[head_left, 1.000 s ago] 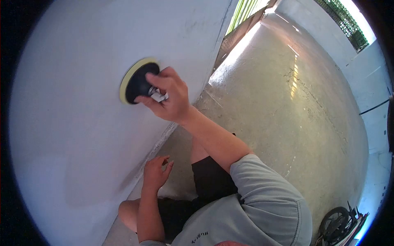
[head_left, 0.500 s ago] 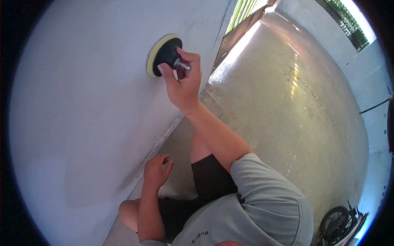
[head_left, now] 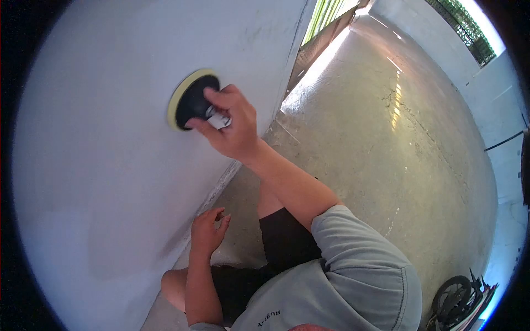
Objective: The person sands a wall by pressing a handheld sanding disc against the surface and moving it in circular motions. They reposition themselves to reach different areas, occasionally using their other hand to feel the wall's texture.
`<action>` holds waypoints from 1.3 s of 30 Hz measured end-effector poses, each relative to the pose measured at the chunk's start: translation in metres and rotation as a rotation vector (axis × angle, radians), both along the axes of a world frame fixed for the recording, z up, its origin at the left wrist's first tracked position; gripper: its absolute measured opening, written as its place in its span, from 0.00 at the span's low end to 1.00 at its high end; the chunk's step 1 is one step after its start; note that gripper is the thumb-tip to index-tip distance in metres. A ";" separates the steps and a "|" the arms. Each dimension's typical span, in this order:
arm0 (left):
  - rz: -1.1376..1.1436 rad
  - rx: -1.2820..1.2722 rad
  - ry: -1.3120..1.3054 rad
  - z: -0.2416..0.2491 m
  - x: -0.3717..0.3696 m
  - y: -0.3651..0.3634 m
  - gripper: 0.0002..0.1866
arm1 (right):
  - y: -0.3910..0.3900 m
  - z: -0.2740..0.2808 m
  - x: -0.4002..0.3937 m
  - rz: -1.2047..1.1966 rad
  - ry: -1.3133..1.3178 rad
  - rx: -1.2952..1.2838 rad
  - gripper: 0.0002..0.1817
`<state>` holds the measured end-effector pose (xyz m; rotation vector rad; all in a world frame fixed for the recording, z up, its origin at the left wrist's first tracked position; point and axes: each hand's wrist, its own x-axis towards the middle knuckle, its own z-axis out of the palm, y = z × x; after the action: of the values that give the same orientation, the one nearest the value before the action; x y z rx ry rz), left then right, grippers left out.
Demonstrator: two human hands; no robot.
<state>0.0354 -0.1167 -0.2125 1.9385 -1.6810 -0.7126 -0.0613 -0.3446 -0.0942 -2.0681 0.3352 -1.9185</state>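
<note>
A round sanding pad [head_left: 190,102], black-backed with a pale yellow rim, rests with its face against the pale wall [head_left: 110,143]. My right hand [head_left: 234,118] grips it from behind, thumb and fingers on the black back around the metal shank, which is blurred by motion. The pad's front face is hidden against the wall. Lower down, my left hand [head_left: 207,229] hovers near the foot of the wall above my bent leg. Its fingers are loosely curled, with the thumb apart and nothing held.
The wall meets a smooth, cracked concrete floor [head_left: 353,143] along a rough edge. A slatted gate [head_left: 331,16] lies beyond the wall's far end. At the lower right stands a dark wheel [head_left: 451,298] beside some stacked items. Another pale wall [head_left: 441,33] runs along the far right.
My right hand has moved the sanding pad left and down across the wall. My left hand has barely shifted.
</note>
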 end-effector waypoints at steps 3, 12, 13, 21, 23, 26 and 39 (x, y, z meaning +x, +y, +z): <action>0.009 -0.008 0.002 0.001 -0.002 -0.001 0.15 | -0.009 0.001 0.000 -0.043 -0.060 0.041 0.28; -0.004 0.010 -0.020 -0.002 0.000 0.000 0.15 | -0.002 -0.001 0.000 0.113 -0.009 0.035 0.25; 0.009 0.009 -0.013 -0.001 -0.001 -0.001 0.15 | -0.006 0.000 0.002 0.114 -0.008 0.034 0.25; -0.001 0.011 -0.019 -0.001 0.000 -0.001 0.15 | -0.007 -0.006 0.003 0.212 -0.178 0.392 0.25; 0.008 0.020 -0.009 0.001 0.000 -0.001 0.15 | -0.013 -0.006 -0.002 0.282 -0.116 0.336 0.25; 0.016 0.020 0.029 0.008 -0.003 -0.002 0.15 | -0.021 0.014 -0.006 0.208 -0.325 0.565 0.24; -0.001 0.026 -0.019 0.004 0.000 -0.001 0.15 | -0.009 0.018 0.004 0.216 -0.527 0.706 0.20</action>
<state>0.0356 -0.1175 -0.2088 1.9684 -1.6928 -0.7219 -0.0576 -0.3532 -0.0766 -1.0685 0.5356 -1.7765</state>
